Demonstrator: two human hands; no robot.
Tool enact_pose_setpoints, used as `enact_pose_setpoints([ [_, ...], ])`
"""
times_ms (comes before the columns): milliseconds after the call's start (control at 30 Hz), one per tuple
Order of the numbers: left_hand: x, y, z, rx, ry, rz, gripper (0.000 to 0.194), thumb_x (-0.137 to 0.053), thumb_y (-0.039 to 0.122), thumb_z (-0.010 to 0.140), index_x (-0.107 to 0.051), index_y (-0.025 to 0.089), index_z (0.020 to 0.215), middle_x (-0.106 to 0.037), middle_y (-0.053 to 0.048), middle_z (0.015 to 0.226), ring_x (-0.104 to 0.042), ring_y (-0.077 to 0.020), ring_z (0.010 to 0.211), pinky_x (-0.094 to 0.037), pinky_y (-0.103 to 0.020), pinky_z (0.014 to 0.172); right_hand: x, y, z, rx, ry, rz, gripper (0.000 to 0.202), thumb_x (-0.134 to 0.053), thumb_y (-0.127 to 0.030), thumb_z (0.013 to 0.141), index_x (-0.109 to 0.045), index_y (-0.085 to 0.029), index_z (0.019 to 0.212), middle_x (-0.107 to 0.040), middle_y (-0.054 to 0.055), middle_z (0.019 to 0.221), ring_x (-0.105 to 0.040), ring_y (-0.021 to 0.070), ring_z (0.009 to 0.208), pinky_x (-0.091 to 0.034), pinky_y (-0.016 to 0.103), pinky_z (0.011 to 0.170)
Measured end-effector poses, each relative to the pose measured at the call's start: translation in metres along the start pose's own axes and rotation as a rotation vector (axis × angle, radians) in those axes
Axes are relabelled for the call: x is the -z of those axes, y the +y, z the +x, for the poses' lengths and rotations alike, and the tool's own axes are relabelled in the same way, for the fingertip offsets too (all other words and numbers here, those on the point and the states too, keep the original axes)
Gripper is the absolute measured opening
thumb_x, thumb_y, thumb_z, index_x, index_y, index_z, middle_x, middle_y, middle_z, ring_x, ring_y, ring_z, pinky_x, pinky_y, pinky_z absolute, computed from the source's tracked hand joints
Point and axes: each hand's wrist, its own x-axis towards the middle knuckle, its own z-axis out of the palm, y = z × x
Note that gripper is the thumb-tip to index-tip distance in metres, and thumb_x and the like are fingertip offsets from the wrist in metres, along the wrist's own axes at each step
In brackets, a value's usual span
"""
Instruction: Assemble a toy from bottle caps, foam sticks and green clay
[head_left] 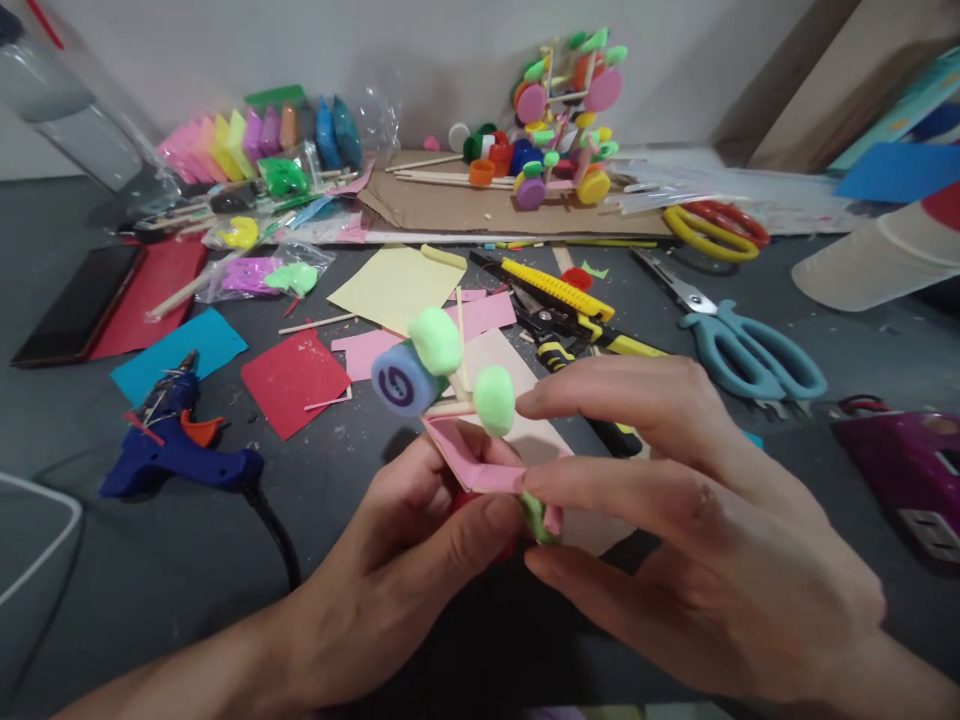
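A small handmade toy vehicle (487, 475) is held over the table in front of me. It has a bent pink body, a blue bottle cap (405, 380) at its far left and wooden sticks at the front. Two light green clay lumps (495, 400) sit on the stick ends. My left hand (427, 540) grips the body from the left, thumb on top. From the right, my right hand (697, 530) pinches the near end, where a green clay piece (536, 518) shows between thumb and middle finger. Its index finger is raised beside the right lump. A red part underneath is mostly hidden.
A blue glue gun (180, 440) lies left, near coloured paper squares (296, 380). Yellow-handled cutters (555, 290) and blue-handled scissors (750, 350) lie right, with a white bottle (877, 260) beyond. Similar finished models (562, 120), bottle caps and clay packs (262, 130) stand along the wall.
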Motion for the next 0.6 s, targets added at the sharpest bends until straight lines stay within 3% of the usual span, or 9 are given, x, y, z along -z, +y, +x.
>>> enact_pose_setpoints([
  [433, 0.0013, -0.0009, 0.0002, 0.104, -0.019, -0.07, 0.019, -0.063, 0.036, 0.1, -0.06, 0.02, 0.091, -0.058, 0.0, 0.089, -0.055, -0.0121, 0.079, -0.05, -0.025, 0.076, -0.0034, 0.002, 0.0016, -0.031, 0.028, 0.207, 0.009, -0.067, -0.017, 0.093, -0.063, -0.021, 0.1, -0.066, 0.007, 0.12, -0.064, 0.0214, 0.116, -0.054, 0.043, 0.098],
  [600, 0.0013, -0.0021, 0.0008, 0.128, -0.022, -0.069, 0.017, -0.063, 0.035, 0.1, -0.06, 0.02, 0.093, -0.059, 0.0, 0.09, -0.056, -0.0125, 0.081, -0.05, -0.026, 0.077, -0.0015, 0.0015, 0.003, -0.05, 0.036, 0.278, 0.009, -0.066, -0.014, 0.091, -0.063, -0.021, 0.097, -0.064, 0.004, 0.12, -0.063, 0.0175, 0.111, -0.053, 0.038, 0.096],
])
